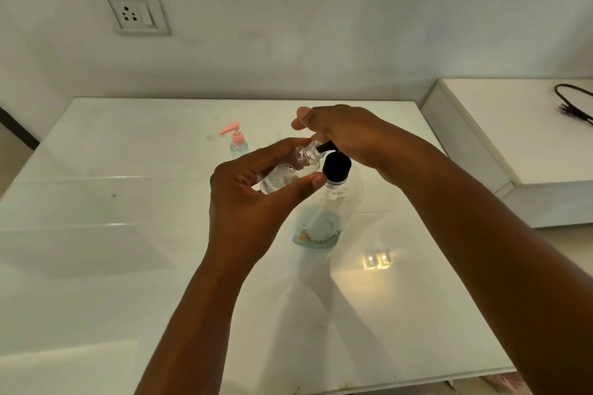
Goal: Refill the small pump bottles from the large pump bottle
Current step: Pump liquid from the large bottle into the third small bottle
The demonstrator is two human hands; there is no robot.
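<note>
The left hand [256,199] curls round a small clear bottle [290,171] (tipped, no cap), while the right hand [340,135] presses its fingers on the big bottle's [330,215] black pump [335,167].

The large bottle [324,218] stands near the middle of the table [96,234]. The left hand [253,199] holds an open small bottle [288,171] tilted just left of its pump [335,163]; the right hand [346,135] rests on the pump. Another small bottle [238,141] stands behind and to the left. A wall socket [136,13] sits behind, a shelf [513,138] to the right with a cable [574,102] on it.
</note>
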